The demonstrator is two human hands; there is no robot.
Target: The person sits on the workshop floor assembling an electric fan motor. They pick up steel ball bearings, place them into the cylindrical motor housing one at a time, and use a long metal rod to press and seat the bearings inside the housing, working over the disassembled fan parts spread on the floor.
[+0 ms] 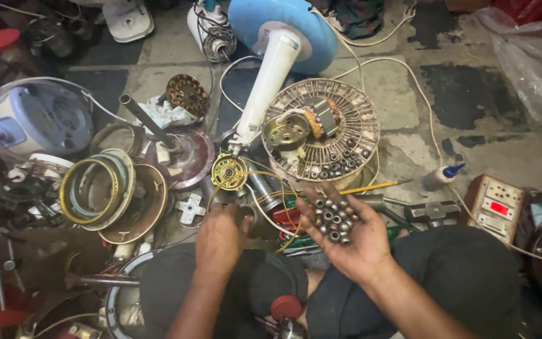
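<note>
My right hand (346, 235) is held palm up above my knee, cupping several small grey metal bushings (332, 218). My left hand (221, 242) reaches down, palm facing down, onto a metal part (246, 213) on the floor; whether its fingers grip the part is hidden. Just ahead of the left hand lies a brass-coloured round part (229, 171) with yellow wires. Beyond my right hand a round wire fan guard (362, 119) lies flat as a tray, holding more bushings (337, 164), a motor stator (321, 118) and a metal cap (285, 132).
A white fan stand on a blue base (271, 81) leans across the floor. Rings and dishes (105, 191) pile at the left beside a clear-domed appliance (32, 119). A yellow pencil (371, 187), a small bottle (441, 176), a switch box (495, 207) and white cable (431, 125) lie to the right.
</note>
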